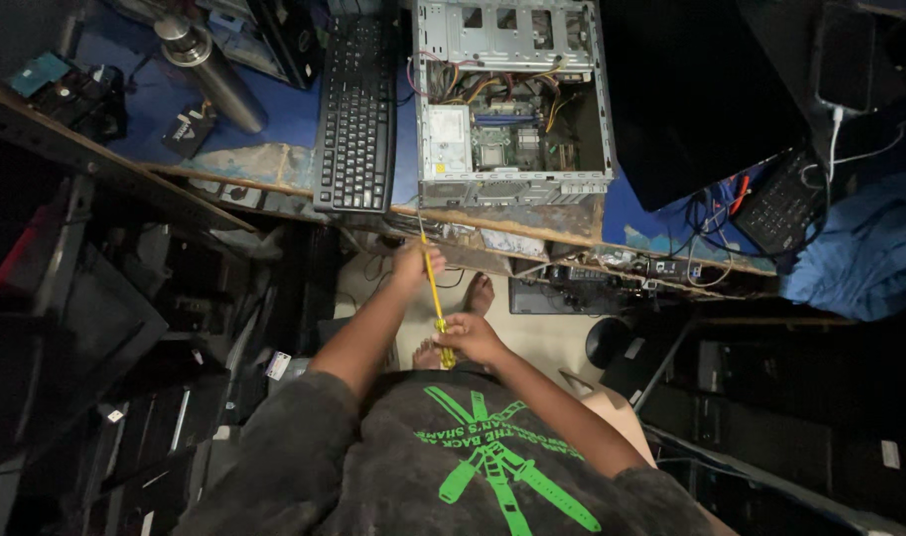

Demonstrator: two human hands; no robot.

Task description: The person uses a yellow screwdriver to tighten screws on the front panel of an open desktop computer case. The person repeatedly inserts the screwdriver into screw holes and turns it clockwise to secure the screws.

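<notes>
Both hands are on a long yellow screwdriver (434, 290) held in front of the body, below the near edge of the workbench (274, 159). The left hand (414, 264) is closed around the far part of the shaft, close to the bench edge, and the right hand (470, 337) is clenched on the handle end, near the chest. The tool points up toward the open computer case (512, 99), which lies on its side on the bench with its boards and wires showing. A black keyboard (354, 109) lies just left of the case, and a metal flask (209, 71) lies farther left. The step in hand looks like readying the tool, with the tip not yet at the case. Going on would likely call for lifting the tip over the bench edge and lining it up with a screw.
</notes>
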